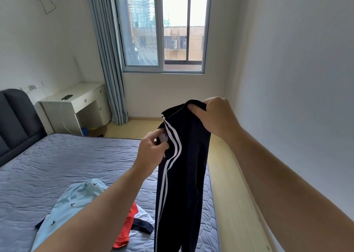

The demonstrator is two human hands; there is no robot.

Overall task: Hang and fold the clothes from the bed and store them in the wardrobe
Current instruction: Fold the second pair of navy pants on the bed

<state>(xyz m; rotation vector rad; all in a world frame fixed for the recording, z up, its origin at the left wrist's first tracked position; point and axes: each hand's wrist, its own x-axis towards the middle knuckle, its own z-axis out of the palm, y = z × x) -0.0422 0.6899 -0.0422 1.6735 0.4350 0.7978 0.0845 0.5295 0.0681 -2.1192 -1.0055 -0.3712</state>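
Holding up the trousers (183, 175) over the bed (57, 165)

The right hand (216, 115) is gripping the waistband; the left hand (153, 150) is pinching the pocket lining; better tuck it in before folding.

Bed (57, 165): quilted grey-blue mattress. Well below and left of the fingers (164, 146) of the left hand (151, 150): light blue shirt (76, 200), touching red-and-white garment (130, 223).
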